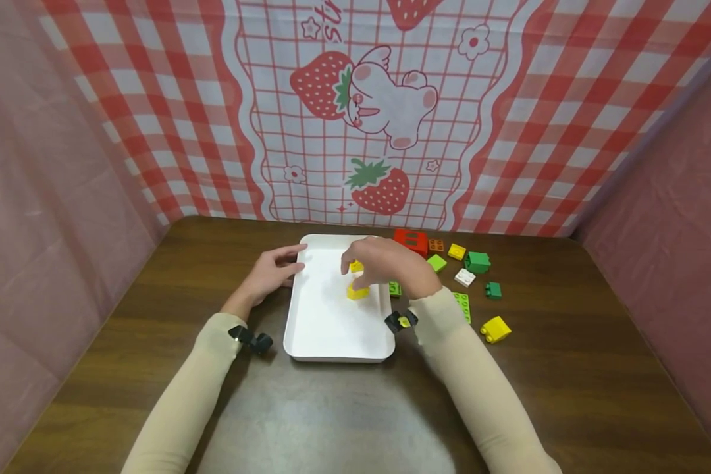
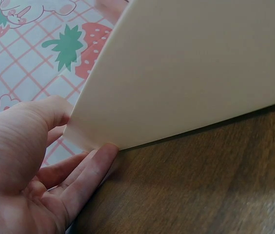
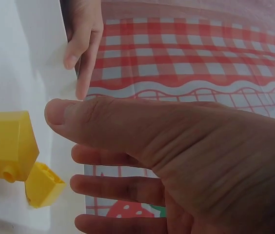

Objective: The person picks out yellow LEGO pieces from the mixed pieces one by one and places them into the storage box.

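My left hand (image 1: 266, 271) is at the left side of a white tray (image 1: 326, 329). In the left wrist view its fingers (image 2: 96, 165) press the outer wall while another digit reaches over the rim, gripping the edge. Over the tray's right half hovers my right hand (image 1: 385, 260), thumb and fingers spread apart with nothing between them. Beneath it two yellow toy bricks lie in the tray. The right wrist view shows the larger yellow brick (image 3: 8, 144) with its studs sideways, and a smaller slanted yellow brick (image 3: 45, 185) close to the fingertips.
Right of the tray lie loose bricks: a red one (image 1: 411, 241), an orange one (image 1: 436, 245), a green one (image 1: 477, 262), a white one (image 1: 465, 277) and a yellow one (image 1: 496, 329), among several others. Behind the wooden table (image 1: 545, 382) hangs a checked strawberry cloth (image 1: 391, 191).
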{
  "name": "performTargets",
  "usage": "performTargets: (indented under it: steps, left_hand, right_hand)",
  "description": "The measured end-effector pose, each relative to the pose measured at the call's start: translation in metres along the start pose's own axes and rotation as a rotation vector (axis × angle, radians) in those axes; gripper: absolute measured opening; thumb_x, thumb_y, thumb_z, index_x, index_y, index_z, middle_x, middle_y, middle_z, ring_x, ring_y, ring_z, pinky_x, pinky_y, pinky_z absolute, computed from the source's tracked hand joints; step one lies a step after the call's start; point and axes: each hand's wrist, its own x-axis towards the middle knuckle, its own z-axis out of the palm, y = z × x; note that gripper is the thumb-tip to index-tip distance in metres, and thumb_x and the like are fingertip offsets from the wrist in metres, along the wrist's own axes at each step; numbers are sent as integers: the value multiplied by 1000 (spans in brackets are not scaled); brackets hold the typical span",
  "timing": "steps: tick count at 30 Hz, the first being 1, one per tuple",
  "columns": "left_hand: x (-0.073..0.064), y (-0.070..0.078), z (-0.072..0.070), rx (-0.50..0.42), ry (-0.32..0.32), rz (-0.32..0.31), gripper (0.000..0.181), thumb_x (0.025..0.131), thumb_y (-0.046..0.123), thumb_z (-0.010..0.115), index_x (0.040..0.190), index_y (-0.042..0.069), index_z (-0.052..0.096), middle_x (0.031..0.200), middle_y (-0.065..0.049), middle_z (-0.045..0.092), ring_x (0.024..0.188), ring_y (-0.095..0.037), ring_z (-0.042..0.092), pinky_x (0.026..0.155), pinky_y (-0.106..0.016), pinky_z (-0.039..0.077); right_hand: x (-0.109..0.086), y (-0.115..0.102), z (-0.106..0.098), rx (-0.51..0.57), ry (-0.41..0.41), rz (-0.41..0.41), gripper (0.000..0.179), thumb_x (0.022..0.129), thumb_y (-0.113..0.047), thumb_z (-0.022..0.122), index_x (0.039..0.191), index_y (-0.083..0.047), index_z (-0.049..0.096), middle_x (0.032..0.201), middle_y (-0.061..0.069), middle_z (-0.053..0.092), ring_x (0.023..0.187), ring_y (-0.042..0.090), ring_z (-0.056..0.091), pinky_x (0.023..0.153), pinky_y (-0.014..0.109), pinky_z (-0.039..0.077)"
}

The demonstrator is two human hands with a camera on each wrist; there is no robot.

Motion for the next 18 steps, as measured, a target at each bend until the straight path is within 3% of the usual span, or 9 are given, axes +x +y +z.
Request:
performTargets:
  steps: [6, 18]
  left_hand:
    - [2, -1, 0, 4, -3, 4, 56, 113, 16, 69, 167, 13, 56, 169, -27, 53, 135, -40, 65, 104, -45, 70]
    - [0, -1, 0, -2, -2, 0, 56, 113, 18, 69, 167, 14, 55, 170, -26, 54, 134, -37, 65, 100, -40, 71]
  right_hand:
    - [-5, 11, 1, -14, 26, -26, 37, 99, -24, 89, 135, -16, 83, 144, 6, 78, 133, 31, 67, 119, 49, 61]
    - [-17, 20, 7, -12, 29, 49, 35, 98, -24, 90, 133, -20, 84, 150, 5, 75, 130, 29, 68, 110, 47, 65]
